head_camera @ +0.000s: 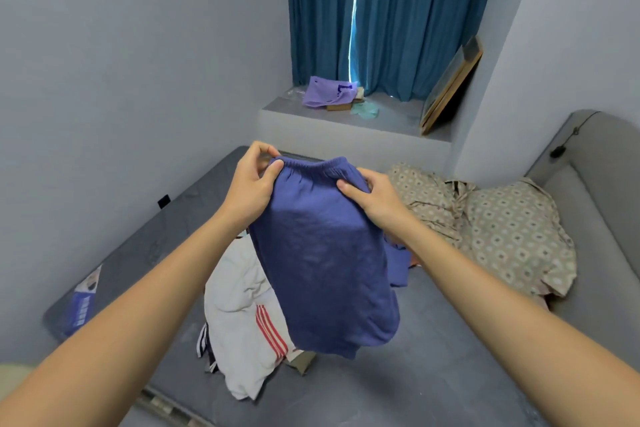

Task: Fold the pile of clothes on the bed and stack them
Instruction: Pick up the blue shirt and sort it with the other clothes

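Head-cam view, looking down at two bare forearms reaching fwd over a grey bed [433,374]. Both hands hold one garment up in the air — blue shorts [322,253] w/ an elastic waistband. The left hand [251,184] pinches the waistband's left end, thumb in front, fingers curled behind. The right hand [372,196] grips the waistband's right end, thumb pressed on the front of the cloth, fingers curled out of sight behind it. Neither hand is open; each has fabric closed in it.

Key relation: the waistband runs roughly 9-to-3 o'clock between the hands, and the shorts' long axis hangs from it toward 6 o'clock, drifting slightly to 5, w/ the leg hems loose at the bottom. The shorts are clear of the mattress, not touching it as far as can be seen. Both hands sit about level, equally near the garment — the left a touch higher.

Below and behind the shorts, at approx 7 o'clock from them, lies the rest of the pile [242,315]: white cloth w/ red stripes, plus a bit of dark striped fabric. More blue cloth peeks out at 3 o'clock. A patterned beige quilt [502,229] is bunched at 2 o'clock near the headboard.

Judgement: the shorts look ready to be laid flat or halved; no folded stack is visible yet.
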A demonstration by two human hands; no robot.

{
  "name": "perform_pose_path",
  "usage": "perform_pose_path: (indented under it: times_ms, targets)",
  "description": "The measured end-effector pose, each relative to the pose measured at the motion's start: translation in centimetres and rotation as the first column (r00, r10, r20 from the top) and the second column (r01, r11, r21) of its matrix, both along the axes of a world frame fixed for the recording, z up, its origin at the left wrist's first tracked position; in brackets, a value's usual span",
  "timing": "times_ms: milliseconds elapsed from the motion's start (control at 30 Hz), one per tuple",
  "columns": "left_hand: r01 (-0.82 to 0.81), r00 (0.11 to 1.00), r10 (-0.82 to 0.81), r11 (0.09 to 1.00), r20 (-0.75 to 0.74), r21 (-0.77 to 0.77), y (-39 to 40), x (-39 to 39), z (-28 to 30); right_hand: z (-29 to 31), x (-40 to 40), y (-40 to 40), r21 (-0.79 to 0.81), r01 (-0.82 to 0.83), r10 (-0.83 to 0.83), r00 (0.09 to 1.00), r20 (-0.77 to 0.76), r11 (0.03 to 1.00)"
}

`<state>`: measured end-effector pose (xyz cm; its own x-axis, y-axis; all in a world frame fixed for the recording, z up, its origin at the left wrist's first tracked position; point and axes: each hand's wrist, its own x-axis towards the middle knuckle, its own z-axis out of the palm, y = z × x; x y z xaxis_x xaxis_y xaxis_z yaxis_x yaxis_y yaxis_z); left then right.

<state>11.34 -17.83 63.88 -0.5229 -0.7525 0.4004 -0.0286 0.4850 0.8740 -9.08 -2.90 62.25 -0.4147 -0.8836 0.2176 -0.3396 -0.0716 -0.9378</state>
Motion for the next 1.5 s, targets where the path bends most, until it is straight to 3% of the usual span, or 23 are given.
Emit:
perform_pose_path:
  times_ms: [367,600,867,1067,1200,1500]
  targets:
    - [0.070,0.993,-0.086,0.981,0.084,0.180,-17.8,5.3,-12.4,-10.5,8.8,-14.7,0.206,0.107,-0.115,0.993,0.029,0.973]
    - [0.145,0.941,-0.228,0.940,0.251,0.309,-30.1,3.4,-24.8,-22.9,9.0,-26.1,0.380,0.254,-0.287,0.957,0.032,0.890]
    - [0.107,0.932,-0.203,0.946,0.301,0.306,-40.9,-4.0,-43.0,-40.5,2.8,-35.7,0.458,0.375,-0.434,0.900,0.027,0.806]
    - [0.079,0.945,-0.176,0.941,0.275,0.330,-45.4,-8.2,-54.3,-51.3,-0.5,-38.9,0.478,0.359,-0.455,0.885,0.097,0.802]
    - [0.054,0.918,-0.189,0.931,0.348,0.361,-46.9,-7.5,-59.9,-55.9,-0.3,-39.1,0.519,0.319,-0.424,0.901,0.094,0.793]
    - [-0.032,0.905,-0.060,0.978,0.421,0.207,-44.6,-3.5,-61.5,-59.8,1.5,-39.0,0.607,0.396,-0.517,0.855,0.030,0.690]
